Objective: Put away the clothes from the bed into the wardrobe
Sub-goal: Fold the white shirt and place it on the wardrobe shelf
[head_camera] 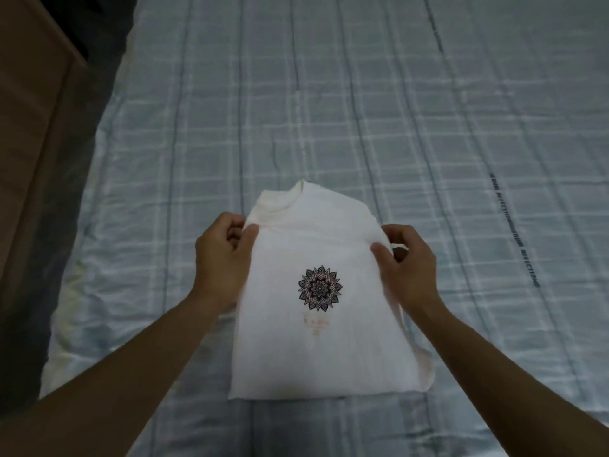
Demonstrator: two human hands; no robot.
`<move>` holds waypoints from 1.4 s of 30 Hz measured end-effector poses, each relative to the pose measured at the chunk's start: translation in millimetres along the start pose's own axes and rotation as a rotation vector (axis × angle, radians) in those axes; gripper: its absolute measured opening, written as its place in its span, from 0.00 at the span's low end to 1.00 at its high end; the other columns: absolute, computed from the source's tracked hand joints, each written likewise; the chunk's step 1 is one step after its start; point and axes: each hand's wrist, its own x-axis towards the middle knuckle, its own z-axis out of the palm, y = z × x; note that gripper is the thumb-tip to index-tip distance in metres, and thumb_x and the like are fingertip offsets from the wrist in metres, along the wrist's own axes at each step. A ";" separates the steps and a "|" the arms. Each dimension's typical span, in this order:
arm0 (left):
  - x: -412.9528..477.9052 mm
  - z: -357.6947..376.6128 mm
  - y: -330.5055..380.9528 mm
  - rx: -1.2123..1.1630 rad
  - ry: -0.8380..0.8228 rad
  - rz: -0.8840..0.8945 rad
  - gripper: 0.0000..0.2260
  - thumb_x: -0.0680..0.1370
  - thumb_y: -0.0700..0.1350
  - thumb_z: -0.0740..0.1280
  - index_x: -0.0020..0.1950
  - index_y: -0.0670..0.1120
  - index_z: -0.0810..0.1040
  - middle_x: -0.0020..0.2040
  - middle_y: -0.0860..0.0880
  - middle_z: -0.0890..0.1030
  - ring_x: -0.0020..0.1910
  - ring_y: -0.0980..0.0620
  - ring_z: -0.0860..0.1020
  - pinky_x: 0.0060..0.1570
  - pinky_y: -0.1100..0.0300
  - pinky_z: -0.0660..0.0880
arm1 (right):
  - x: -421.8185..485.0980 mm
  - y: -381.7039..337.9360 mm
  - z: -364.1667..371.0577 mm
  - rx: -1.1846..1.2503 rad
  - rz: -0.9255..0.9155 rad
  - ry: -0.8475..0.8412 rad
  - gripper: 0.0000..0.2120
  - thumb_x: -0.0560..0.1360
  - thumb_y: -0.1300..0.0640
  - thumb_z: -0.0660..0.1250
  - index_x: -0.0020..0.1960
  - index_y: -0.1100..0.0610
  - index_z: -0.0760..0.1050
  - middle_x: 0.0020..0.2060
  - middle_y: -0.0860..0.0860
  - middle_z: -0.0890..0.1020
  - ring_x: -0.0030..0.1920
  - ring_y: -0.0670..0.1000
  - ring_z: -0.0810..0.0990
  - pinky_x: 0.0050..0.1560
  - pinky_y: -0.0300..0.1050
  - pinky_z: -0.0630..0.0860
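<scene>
Left hand (pixel 220 260), right hand (pixel 409 262) pinch T-shirt (pixel 318 344) | bedsheet (pixel 362 110) beneath | wooden panel (pixel 29 127) left

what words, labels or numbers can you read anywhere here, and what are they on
No text here can be read and quoted.
T-shirt: pale reddish lettering under the black flower print, too faint and blurred to read.
Bed sheet: dark lettering printed along a stripe on the right, too small and blurred to read.
No other words, numbers or signs show.
</scene>
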 end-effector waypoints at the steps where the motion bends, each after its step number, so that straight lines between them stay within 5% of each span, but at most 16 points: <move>1: 0.4 0.3 4.2 0.036 -0.008 -0.009 0.03 0.77 0.42 0.69 0.49 0.46 0.77 0.38 0.52 0.78 0.34 0.59 0.73 0.39 0.57 0.73 | 0.6 -0.8 0.4 -0.044 0.034 -0.034 0.14 0.74 0.60 0.70 0.59 0.53 0.76 0.49 0.46 0.82 0.43 0.51 0.82 0.46 0.43 0.79; 3: -3.1 0.6 10.8 0.240 0.031 0.082 0.12 0.77 0.41 0.69 0.60 0.45 0.74 0.52 0.48 0.79 0.48 0.54 0.77 0.53 0.54 0.74 | -3.4 -4.1 0.4 -0.212 0.032 -0.069 0.19 0.74 0.60 0.70 0.64 0.56 0.73 0.56 0.54 0.79 0.52 0.54 0.80 0.56 0.46 0.75; 5: -14.7 2.1 18.3 0.434 0.038 0.363 0.19 0.76 0.43 0.66 0.67 0.43 0.71 0.64 0.44 0.75 0.63 0.46 0.72 0.64 0.53 0.67 | -19.0 -10.8 4.3 -0.401 -0.163 -0.050 0.21 0.76 0.56 0.66 0.67 0.59 0.70 0.63 0.59 0.75 0.62 0.59 0.74 0.64 0.47 0.68; 9: -30.3 22.1 13.0 0.745 -0.230 0.694 0.25 0.80 0.51 0.59 0.75 0.43 0.67 0.78 0.44 0.64 0.78 0.45 0.58 0.76 0.47 0.56 | -55.8 -11.6 27.6 -0.668 -0.491 -0.234 0.29 0.80 0.44 0.55 0.77 0.57 0.60 0.77 0.57 0.59 0.78 0.57 0.53 0.77 0.54 0.54; 12: -14.5 31.1 -15.6 0.972 -0.380 0.674 0.29 0.82 0.58 0.52 0.80 0.44 0.58 0.81 0.45 0.54 0.80 0.47 0.49 0.77 0.43 0.52 | -57.5 12.6 39.4 -0.799 -0.502 -0.322 0.33 0.82 0.37 0.46 0.80 0.53 0.48 0.80 0.54 0.45 0.79 0.54 0.41 0.78 0.55 0.46; 15: 2.1 35.4 -37.2 0.991 -0.439 0.661 0.31 0.82 0.60 0.52 0.81 0.46 0.53 0.81 0.46 0.50 0.80 0.47 0.46 0.77 0.42 0.50 | -50.0 25.5 43.3 -0.815 -0.484 -0.339 0.32 0.82 0.37 0.45 0.80 0.51 0.43 0.80 0.52 0.42 0.79 0.53 0.39 0.78 0.55 0.46; 21: 14.9 47.0 -50.3 0.939 -0.426 0.676 0.31 0.81 0.59 0.52 0.81 0.46 0.54 0.81 0.46 0.51 0.80 0.47 0.48 0.76 0.41 0.50 | -35.4 35.2 53.7 -0.773 -0.495 -0.339 0.33 0.81 0.41 0.53 0.80 0.52 0.46 0.80 0.54 0.45 0.79 0.54 0.42 0.78 0.58 0.49; 33: -36.6 21.9 -37.7 1.002 -0.440 0.714 0.30 0.82 0.59 0.50 0.80 0.46 0.57 0.81 0.46 0.53 0.80 0.47 0.47 0.76 0.42 0.53 | -66.9 31.5 37.8 -0.800 -0.461 -0.352 0.31 0.82 0.40 0.45 0.80 0.52 0.44 0.80 0.51 0.43 0.79 0.50 0.36 0.78 0.55 0.46; 42: -67.0 10.9 -85.1 0.952 -0.435 0.616 0.30 0.82 0.61 0.49 0.81 0.49 0.48 0.82 0.51 0.45 0.80 0.49 0.44 0.76 0.42 0.54 | -107.3 54.9 35.2 -0.804 -0.474 -0.266 0.30 0.82 0.43 0.45 0.80 0.55 0.46 0.80 0.52 0.46 0.79 0.52 0.41 0.78 0.56 0.49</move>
